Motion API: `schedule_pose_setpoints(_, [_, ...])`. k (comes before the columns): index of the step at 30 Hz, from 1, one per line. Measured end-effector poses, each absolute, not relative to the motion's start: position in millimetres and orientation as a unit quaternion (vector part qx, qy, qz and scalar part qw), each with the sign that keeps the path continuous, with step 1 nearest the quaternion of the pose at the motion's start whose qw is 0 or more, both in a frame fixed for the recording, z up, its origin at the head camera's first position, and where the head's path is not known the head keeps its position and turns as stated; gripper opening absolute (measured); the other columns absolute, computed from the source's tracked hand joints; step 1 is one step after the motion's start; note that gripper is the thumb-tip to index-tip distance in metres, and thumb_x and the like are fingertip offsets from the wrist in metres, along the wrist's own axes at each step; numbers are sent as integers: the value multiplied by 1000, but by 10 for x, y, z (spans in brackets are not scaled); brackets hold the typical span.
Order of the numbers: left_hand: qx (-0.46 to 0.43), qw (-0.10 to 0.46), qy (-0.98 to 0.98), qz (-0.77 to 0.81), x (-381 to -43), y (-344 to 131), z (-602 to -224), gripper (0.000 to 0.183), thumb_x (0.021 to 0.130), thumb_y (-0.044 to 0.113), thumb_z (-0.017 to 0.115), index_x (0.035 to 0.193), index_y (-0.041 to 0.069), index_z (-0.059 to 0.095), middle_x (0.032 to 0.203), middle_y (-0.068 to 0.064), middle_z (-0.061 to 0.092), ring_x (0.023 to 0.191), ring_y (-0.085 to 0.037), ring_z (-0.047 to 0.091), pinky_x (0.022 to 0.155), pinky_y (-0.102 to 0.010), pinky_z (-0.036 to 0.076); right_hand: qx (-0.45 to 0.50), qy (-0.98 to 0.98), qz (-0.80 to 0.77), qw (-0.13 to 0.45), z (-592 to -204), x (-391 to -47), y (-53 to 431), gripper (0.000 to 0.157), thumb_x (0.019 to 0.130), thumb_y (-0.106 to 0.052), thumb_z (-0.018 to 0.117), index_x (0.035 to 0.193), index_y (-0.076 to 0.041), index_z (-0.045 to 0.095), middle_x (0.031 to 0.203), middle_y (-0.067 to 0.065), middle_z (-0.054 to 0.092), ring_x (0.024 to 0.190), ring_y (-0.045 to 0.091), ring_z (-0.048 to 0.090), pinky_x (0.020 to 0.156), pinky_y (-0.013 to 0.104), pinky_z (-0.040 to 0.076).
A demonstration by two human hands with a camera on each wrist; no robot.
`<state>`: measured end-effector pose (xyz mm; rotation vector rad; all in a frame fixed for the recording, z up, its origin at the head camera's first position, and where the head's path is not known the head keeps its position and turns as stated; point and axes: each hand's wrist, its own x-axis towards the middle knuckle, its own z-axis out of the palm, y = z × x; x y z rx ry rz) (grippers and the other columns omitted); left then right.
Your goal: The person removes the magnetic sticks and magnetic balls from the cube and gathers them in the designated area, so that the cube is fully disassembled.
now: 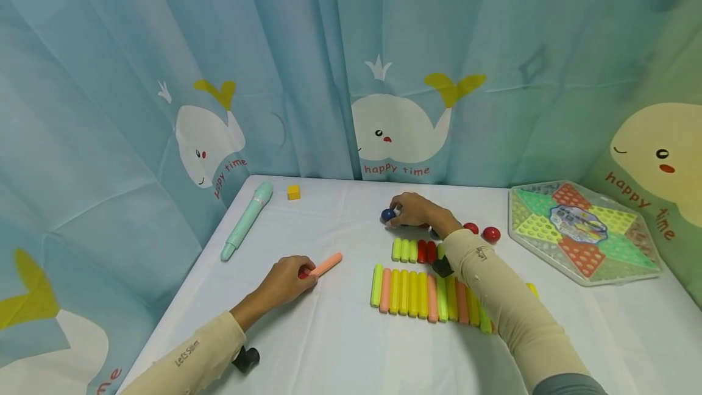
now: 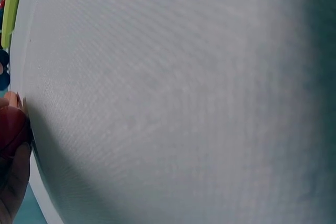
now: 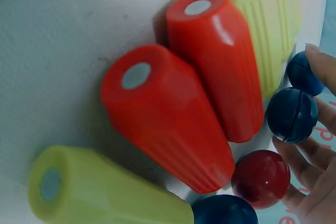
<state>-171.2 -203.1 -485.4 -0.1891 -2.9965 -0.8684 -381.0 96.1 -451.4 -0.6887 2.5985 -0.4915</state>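
Note:
My left hand (image 1: 286,281) is low over the left half of the table and grips a red ball (image 2: 12,129) between thumb and fingers. An orange stick (image 1: 329,263) points out from that ball, away from the hand. Toward the back, my right hand (image 1: 415,208) has its fingertips curled round a dark blue ball (image 1: 388,215). Under its palm, in the right wrist view, are a second blue ball (image 3: 292,115) and a red ball (image 3: 261,179). Short red sticks (image 3: 168,119) with metal ends lie beside these balls.
A row of yellow, orange and green sticks (image 1: 413,293) lies near the right forearm, with short green sticks (image 1: 404,250) behind it. Two red balls (image 1: 491,234) are right of the wrist. A hexagonal game board (image 1: 584,230), a mint-green tube (image 1: 247,222) and a yellow cube (image 1: 294,192) stand around.

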Motion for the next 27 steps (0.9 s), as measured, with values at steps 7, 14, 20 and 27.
schedule_pose_setpoints(7, [-59, 7, -960, -274, -1711, -2033, -4852, 14, 85, 14, 76, 97, 7, 74, 83, 3, 65, 72, -10, 52, 65, -27, 45, -262, 927, -181, 197, -4523, -3801, 966, 48, 90, -35, 75, 130, -10, 63, 133, 17, 61, 108, 29, 56, 102, 50, 48])
schedule_pose_setpoints(14, [-61, 10, -959, -276, -1709, -2037, -4859, 14, 85, 14, 76, 97, 7, 73, 82, 4, 64, 71, -10, 52, 64, -27, 45, -275, 926, -180, 187, -4508, -3787, 940, 53, 91, -35, 74, 136, -12, 58, 136, 19, 58, 114, 31, 55, 106, 52, 45])
schedule_pose_setpoints(20, [-63, 12, -959, -278, -1708, -2042, -4852, 14, 85, 14, 76, 97, 7, 73, 82, 3, 64, 71, -9, 52, 64, -26, 45, -296, 918, -195, 179, -4473, -3766, 850, 51, 92, -33, 74, 135, -10, 62, 131, 16, 59, 113, 30, 52, 106, 50, 44])
schedule_pose_setpoints(27, [-63, 8, -959, -276, -1709, -2028, -4834, 14, 85, 14, 76, 97, 7, 73, 83, 3, 64, 71, -10, 52, 64, -27, 45, -288, 924, -178, 176, -4514, -3767, 839, 45, 92, -29, 74, 131, -9, 64, 129, 15, 61, 111, 28, 54, 105, 48, 46])
